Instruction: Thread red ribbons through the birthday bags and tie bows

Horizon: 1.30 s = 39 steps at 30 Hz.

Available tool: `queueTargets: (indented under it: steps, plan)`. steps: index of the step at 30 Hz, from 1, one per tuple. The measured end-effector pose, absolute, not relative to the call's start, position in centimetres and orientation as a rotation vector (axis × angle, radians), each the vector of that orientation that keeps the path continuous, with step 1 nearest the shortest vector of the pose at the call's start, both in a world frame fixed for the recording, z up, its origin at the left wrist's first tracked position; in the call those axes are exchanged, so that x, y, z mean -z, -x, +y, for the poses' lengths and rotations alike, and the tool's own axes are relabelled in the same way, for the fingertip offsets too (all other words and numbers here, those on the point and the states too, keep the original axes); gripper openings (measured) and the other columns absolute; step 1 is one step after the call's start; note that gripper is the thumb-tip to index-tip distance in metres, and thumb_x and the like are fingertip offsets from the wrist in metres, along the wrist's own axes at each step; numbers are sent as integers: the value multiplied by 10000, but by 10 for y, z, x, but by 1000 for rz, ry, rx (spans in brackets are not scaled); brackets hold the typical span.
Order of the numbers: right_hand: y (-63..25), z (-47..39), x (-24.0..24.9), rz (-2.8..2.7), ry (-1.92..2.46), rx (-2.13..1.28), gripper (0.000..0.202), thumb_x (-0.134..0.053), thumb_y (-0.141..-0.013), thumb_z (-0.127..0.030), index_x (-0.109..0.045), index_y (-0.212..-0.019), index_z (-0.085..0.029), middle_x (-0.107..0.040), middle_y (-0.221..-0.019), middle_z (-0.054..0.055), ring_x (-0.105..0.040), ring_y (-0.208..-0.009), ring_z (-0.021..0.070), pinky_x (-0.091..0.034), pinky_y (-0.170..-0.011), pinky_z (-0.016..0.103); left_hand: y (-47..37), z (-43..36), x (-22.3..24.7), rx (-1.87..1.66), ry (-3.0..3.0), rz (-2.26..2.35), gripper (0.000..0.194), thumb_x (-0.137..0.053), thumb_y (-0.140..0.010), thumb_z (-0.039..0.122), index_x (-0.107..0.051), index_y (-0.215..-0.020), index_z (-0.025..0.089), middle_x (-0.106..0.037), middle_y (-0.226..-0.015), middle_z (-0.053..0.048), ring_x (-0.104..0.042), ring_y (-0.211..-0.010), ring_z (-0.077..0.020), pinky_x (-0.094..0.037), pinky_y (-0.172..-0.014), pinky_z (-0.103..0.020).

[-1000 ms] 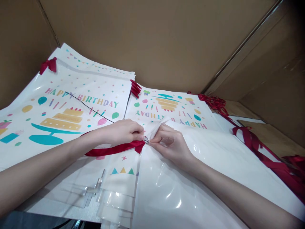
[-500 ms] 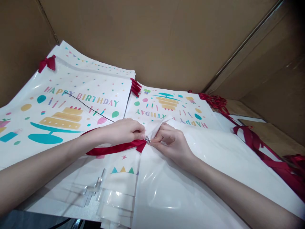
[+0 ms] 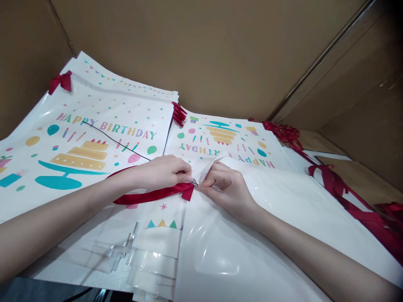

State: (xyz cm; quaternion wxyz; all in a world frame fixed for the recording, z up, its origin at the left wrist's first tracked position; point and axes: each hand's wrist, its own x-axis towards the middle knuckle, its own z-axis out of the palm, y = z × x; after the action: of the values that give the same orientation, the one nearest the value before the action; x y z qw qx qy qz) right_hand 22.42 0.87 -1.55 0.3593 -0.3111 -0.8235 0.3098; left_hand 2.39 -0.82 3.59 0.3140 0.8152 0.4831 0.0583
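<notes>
My left hand (image 3: 166, 171) is closed in a pinch around a thin dark wire (image 3: 116, 140), whose long end sticks out behind over the left stack. At its other end a small bent metal loop shows between my fingertips. A dark red ribbon (image 3: 151, 196) runs under that hand to the loop, its short tail hanging beside the sheet edge. My right hand (image 3: 228, 184) pinches the raised edge of a glossy white plastic sheet (image 3: 233, 235), close against the loop. Whether the loop passes through the plastic is hidden by the fingers.
Left lies a stack of white HAPPY BIRTHDAY printed sheets (image 3: 119, 102) with a red bow (image 3: 60, 82). More upside-down printed sheets (image 3: 201, 144) lie behind my hands. Bunched red ribbons (image 3: 283, 133) and loose ribbon (image 3: 346, 203) lie right. Cardboard walls (image 3: 201, 54) rise behind.
Both hands hold nearly the same places. The ribbon's short tail has shifted slightly right, and the view has moved a little.
</notes>
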Motion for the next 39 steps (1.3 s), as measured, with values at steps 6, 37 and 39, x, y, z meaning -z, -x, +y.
queueTargets:
  steps: [6,37,39]
  plan:
    - [-223,9,15,-2116,788,-798,190,-683,-741,-190,-596,-573,-177,-575,-654,27,-507,-653,150,-403,-586,281,-24,-8,-35,-152,-2151,1287,302,-402,-886,333,-452,-636,171,-496,-642,17,-430,-598,-116,-268,-546,-240]
    - [-224,7,16,-2076,857,-870,150,-661,-773,-234,-620,-637,-186,-618,-706,34,-563,-688,160,-447,-613,296,-21,-4,-37,-169,-2192,1329,319,-384,-894,339,-498,-655,162,-485,-615,12,-428,-580,-107,-266,-549,-239]
    - [-224,7,16,-2073,860,-871,151,-663,-771,-234,-620,-635,-187,-617,-703,34,-563,-687,161,-446,-608,294,-22,-4,-37,-167,-2186,1330,320,-390,-891,340,-488,-645,162,-480,-608,11,-422,-567,-106,-257,-537,-242]
